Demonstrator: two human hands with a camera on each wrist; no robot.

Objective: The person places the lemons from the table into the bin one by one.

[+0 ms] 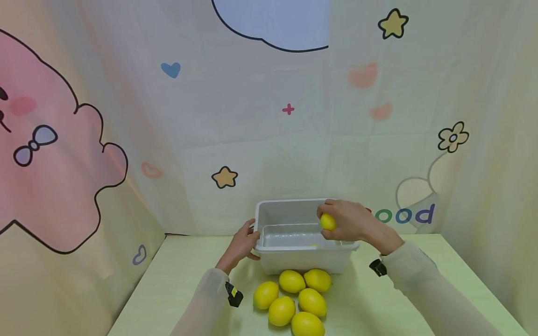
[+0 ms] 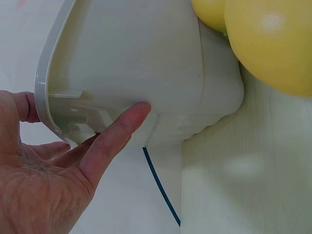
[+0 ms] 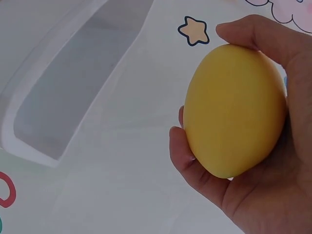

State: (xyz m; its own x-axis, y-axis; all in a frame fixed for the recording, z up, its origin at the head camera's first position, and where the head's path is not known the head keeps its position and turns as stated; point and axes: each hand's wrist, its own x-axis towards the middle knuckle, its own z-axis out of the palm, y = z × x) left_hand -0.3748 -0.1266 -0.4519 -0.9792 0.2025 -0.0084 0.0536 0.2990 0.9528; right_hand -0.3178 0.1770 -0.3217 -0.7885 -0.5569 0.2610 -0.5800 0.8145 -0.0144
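Note:
A lemon (image 1: pixel 328 222) sits in my right hand (image 1: pixel 346 219), over the right part of a white plastic bin (image 1: pixel 307 259). In the right wrist view, curled fingers and thumb hold that lemon (image 3: pixel 234 112) from opposite sides. My left hand (image 1: pixel 242 242) grips the bin's left end. Seen from the left wrist, its fingers (image 2: pixel 117 136) lie against the end wall of the bin (image 2: pixel 131 63) and wrap the rim. A speck of yellow shows inside the bin, mostly hidden by the front wall.
Several lemons (image 1: pixel 282 311) lie grouped on the pale table (image 1: pixel 180 289), close in front of the bin. Right behind the table hangs a printed curtain (image 1: pixel 252 140). More curtain closes off both sides.

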